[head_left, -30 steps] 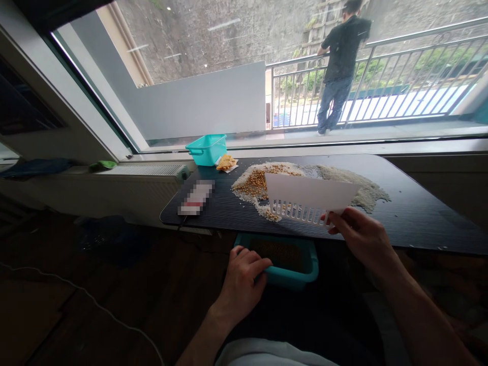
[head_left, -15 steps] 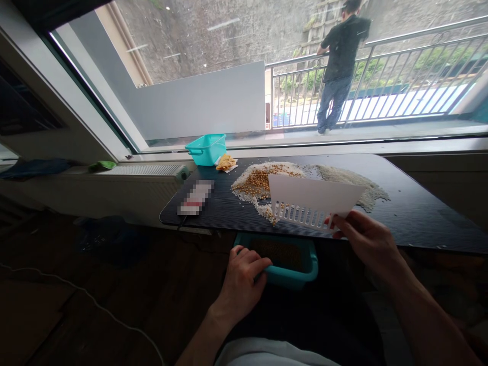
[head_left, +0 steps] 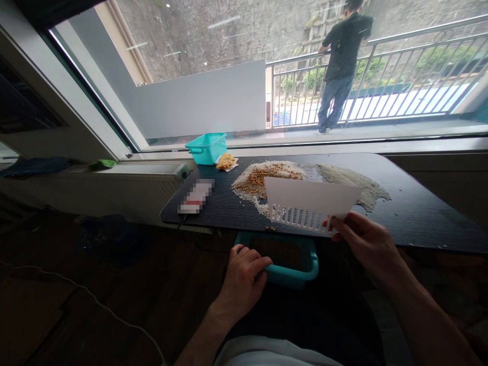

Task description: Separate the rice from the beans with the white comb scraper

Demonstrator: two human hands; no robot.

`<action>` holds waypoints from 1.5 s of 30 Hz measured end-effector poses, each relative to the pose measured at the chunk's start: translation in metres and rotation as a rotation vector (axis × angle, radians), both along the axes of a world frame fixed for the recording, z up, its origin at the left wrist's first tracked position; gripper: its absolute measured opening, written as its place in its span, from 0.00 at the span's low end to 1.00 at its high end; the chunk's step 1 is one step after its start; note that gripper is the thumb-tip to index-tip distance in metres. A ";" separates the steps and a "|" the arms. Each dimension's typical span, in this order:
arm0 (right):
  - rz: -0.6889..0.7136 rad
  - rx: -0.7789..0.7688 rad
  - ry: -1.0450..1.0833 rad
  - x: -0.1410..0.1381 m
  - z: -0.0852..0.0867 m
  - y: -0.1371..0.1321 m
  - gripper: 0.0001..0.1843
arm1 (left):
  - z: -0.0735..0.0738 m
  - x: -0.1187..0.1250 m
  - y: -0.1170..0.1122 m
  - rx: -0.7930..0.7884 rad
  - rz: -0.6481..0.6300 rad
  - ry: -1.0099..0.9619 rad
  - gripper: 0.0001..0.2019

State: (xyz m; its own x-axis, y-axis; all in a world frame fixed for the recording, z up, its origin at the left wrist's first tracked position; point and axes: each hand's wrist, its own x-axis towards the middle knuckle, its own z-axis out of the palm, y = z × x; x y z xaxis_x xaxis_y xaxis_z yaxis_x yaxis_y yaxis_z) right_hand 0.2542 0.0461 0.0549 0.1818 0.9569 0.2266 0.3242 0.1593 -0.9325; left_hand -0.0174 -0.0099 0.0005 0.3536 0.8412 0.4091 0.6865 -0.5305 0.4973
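Observation:
My right hand (head_left: 364, 241) is closed on the lower right corner of a white slotted plastic scraper (head_left: 308, 201), which stands on edge on the black table (head_left: 419, 213) near its front edge. Behind the scraper lies a pile of yellow beans mixed with white rice (head_left: 263, 180), and a rice-only pile (head_left: 351, 178) spreads to the right. A few beans (head_left: 270, 228) sit at the table's front edge. My left hand (head_left: 244, 277) grips the rim of a teal tub (head_left: 301, 267) held just below that edge; brown beans show inside it.
A second teal tub (head_left: 207, 147) and a yellow wrapper (head_left: 226, 161) sit at the table's far left corner. A blurred flat object (head_left: 195, 195) lies on the left. A radiator (head_left: 145, 170) runs under the window. Outside, a person (head_left: 341, 63) leans on a balcony railing.
The scraper has slid slightly toward me and to the left, pushing a few beans to the table's front edge. My left hand and the tub have stayed put.

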 end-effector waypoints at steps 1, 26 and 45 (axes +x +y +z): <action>0.006 -0.002 0.004 -0.001 0.000 0.000 0.22 | 0.000 0.000 0.000 0.002 -0.002 0.000 0.13; 0.123 -0.046 0.018 -0.032 0.006 0.003 0.21 | 0.001 -0.001 0.000 -0.040 0.002 0.031 0.13; -0.022 -0.014 -0.039 -0.007 -0.007 -0.014 0.19 | 0.001 0.002 0.000 -0.009 0.030 0.015 0.16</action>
